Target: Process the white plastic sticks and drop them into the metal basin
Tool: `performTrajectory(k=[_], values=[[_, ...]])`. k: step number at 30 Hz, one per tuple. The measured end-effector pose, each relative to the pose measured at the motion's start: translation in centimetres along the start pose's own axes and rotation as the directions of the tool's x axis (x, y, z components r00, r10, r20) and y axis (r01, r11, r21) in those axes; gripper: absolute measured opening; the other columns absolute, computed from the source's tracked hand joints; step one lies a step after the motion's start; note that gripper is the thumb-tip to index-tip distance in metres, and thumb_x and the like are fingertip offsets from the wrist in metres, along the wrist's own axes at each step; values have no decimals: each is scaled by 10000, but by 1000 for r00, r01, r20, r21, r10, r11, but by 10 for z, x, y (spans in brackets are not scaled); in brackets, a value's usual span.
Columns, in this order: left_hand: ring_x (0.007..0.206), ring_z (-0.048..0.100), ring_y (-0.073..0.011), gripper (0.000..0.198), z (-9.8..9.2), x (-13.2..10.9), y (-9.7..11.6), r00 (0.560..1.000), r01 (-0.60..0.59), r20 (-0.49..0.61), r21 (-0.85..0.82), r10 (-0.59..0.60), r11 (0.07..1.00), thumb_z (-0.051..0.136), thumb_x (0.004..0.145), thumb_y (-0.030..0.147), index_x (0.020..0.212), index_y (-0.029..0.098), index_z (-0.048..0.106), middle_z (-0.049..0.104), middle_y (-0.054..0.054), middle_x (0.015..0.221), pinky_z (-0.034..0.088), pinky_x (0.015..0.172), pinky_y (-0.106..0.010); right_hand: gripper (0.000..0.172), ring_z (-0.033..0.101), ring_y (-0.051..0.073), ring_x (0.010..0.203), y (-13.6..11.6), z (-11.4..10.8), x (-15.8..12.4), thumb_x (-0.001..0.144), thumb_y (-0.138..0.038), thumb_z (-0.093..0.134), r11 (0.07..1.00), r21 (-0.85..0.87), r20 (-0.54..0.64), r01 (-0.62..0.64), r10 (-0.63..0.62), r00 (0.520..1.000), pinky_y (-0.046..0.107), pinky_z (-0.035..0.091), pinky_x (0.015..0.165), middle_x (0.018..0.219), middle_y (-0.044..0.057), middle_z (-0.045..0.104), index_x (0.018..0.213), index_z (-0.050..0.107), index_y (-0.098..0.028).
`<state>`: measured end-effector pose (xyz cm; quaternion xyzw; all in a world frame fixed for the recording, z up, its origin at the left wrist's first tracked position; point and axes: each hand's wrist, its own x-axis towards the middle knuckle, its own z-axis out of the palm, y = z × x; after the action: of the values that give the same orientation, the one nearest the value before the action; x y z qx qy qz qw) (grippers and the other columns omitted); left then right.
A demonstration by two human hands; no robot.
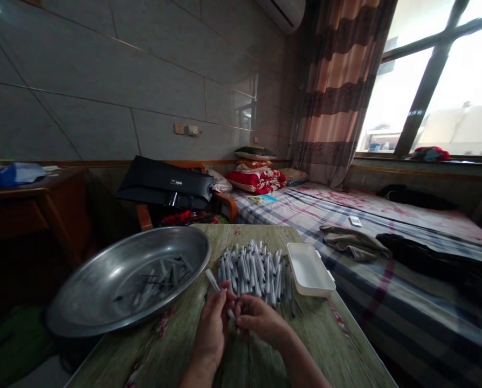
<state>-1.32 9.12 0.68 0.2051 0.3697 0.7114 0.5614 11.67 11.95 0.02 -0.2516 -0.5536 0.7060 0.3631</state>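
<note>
My left hand [213,319] is closed round a slim white pen-like tube [212,279], whose upper end sticks out past the thumb toward the basin. At the tube's lower end, my right hand [262,321] pinches with thumb and fingers; what exactly lies between those fingertips is partly hidden. Just beyond both hands, a dense pile of similar white tubes with dark ends [253,269] lies on the table [305,345]. To the left stands a wide metal basin [99,269] with loose pale and dark slender parts [164,277] in it.
A white plastic box [309,269] without a lid sits right of the pile. Along the table's right side runs a bed with a plaid sheet [325,302], holding clothes [354,242] and folded bedding [255,178]. Behind the table is a chair with a black case [164,183].
</note>
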Motion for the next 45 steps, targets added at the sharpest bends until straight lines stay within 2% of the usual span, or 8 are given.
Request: performTrajectory(k=[4,7,12,15,24,29,38,45], values=[[474,495,-74,365,6,-11,-4,999,26,40,7,-26,1000,757,680,298,1006,184,640,563,53,556,398,471,-170,358,448,84,471,2,-10,3,735,-498,676,997,-65,-202,33,-45,978,198,359,482,543,-47,528,668,546,-171],[422,457,-69,295,11,-20,-11,973,210,90,51,-214,976,725,693,268,947,201,591,562,54,547,323,405,-162,359,559,125,601,0,-15,6,769,-522,643,988,38,-328,151,-131,936,223,422,555,695,11,632,808,629,-165],[339,340,-28,150,14,-30,-24,835,463,252,159,-489,872,668,739,260,803,171,566,563,23,550,163,345,-142,356,605,141,607,-3,-8,1,781,-479,648,957,280,-220,80,-17,975,212,417,492,883,111,713,917,658,-150],[301,203,-3,297,14,-31,-27,781,547,268,143,-564,825,637,796,440,727,168,541,472,50,470,92,333,-143,330,639,156,642,-3,-1,-4,794,-472,640,931,361,-156,50,7,988,195,408,467,917,131,720,854,653,-148],[346,327,-5,343,17,-26,-23,844,514,207,-44,-495,857,799,680,317,859,155,555,496,58,536,149,352,-115,375,646,164,607,7,3,1,695,-475,748,857,515,-126,-15,93,988,243,467,551,752,133,711,705,607,-127],[317,216,-2,441,18,-25,-27,857,504,106,35,-505,863,817,630,404,838,201,485,327,130,457,75,366,-124,392,647,187,619,8,12,4,670,-501,758,861,502,-242,75,57,969,262,474,551,621,56,650,649,571,-156],[334,263,-19,557,21,-28,-39,934,342,25,227,-357,912,737,586,639,847,217,484,308,138,491,110,373,-140,408,582,132,505,10,13,5,653,-529,752,879,473,-306,55,105,946,201,401,439,625,19,639,688,572,-164],[491,569,-121,561,19,-28,-44,961,263,8,280,-276,923,735,671,530,1087,172,619,586,34,578,357,441,-199,379,620,157,573,10,11,5,687,-509,738,879,465,-286,107,35,957,216,419,489,635,20,641,690,559,-174]])
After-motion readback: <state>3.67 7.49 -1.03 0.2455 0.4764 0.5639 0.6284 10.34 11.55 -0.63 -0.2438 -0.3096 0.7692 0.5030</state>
